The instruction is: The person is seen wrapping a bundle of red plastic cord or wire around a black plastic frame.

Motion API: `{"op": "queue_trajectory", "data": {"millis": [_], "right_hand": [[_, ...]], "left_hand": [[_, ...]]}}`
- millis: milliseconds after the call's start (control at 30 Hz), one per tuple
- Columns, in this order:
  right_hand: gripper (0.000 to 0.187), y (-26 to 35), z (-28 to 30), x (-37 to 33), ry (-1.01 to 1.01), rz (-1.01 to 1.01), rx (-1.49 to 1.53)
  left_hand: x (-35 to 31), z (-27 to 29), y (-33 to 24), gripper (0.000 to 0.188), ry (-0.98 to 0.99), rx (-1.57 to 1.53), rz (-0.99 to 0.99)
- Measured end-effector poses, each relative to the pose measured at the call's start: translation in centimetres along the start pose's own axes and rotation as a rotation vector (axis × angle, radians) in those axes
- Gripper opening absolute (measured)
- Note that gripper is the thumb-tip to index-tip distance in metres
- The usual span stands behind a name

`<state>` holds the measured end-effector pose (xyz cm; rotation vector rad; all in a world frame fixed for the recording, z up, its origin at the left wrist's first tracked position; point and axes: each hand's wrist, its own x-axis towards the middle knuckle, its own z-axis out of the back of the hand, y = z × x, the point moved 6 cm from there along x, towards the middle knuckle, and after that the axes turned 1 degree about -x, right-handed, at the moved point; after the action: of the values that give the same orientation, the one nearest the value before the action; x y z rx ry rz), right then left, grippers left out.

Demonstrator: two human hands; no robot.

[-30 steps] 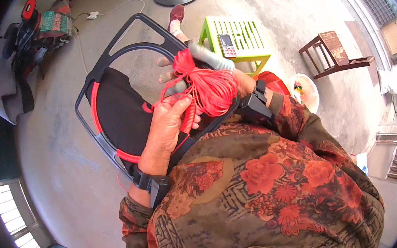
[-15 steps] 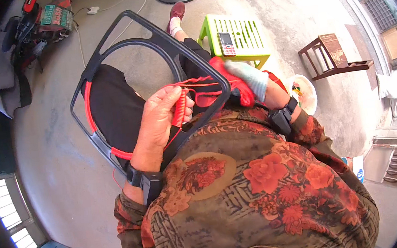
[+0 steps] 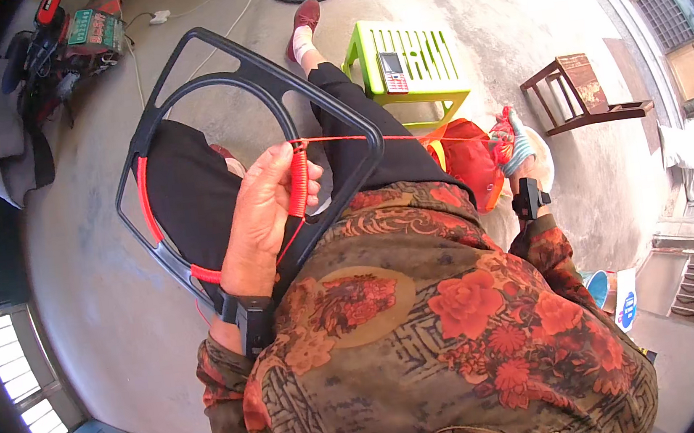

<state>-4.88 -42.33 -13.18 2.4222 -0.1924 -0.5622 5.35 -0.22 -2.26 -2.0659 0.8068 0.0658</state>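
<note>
— Where is the red cord [image 3: 298, 181] now?

— Wound tight along the inner edge of the black frame [image 3: 260, 69], which rests across the person's lap. The left hand [image 3: 262, 217] is clamped around that wrapped stretch. One strand [image 3: 373, 138] runs taut to the right.

— And the right hand [image 3: 517, 146]?

— Gloved, closed on the red cord bundle [image 3: 468, 161] beside the person's right knee, well apart from the left. Half a second ago both hands worked close together at the frame; the right has since swung out, drawing the strand straight.

— Room around them?

— Bare concrete floor [image 3: 107, 267] to the left. A green stool [image 3: 411, 66] stands just beyond the frame's far edge, a wooden chair [image 3: 584, 94] near the right hand.
</note>
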Motion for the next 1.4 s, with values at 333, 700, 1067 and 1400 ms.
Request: {"op": "queue_trajectory", "data": {"millis": [333, 700, 1067, 1400], "right_hand": [[0.033, 3.5, 5.3, -1.7, -0.749, 0.409, -0.539], [0.039, -6.1, -19.5, 4.6, -0.029, 0.364, -1.042], [0.029, -13.0, -29.2, -1.3, 0.699, -0.115, -0.419], [0.039, -13.4, -31.0, 0.4, 0.723, -0.374, -0.809]], "left_hand": [[0.6, 0.1, 0.2, 0.023, -0.024, -0.005, 0.013], [-0.1, -1.4, 1.2, 0.016, 0.093, 0.034, 0.070], [-0.5, -1.1, 2.0, 0.029, 0.089, 0.109, 0.101], [-0.2, -0.5, 1.7, 0.020, 0.020, 0.153, 0.039]]}}
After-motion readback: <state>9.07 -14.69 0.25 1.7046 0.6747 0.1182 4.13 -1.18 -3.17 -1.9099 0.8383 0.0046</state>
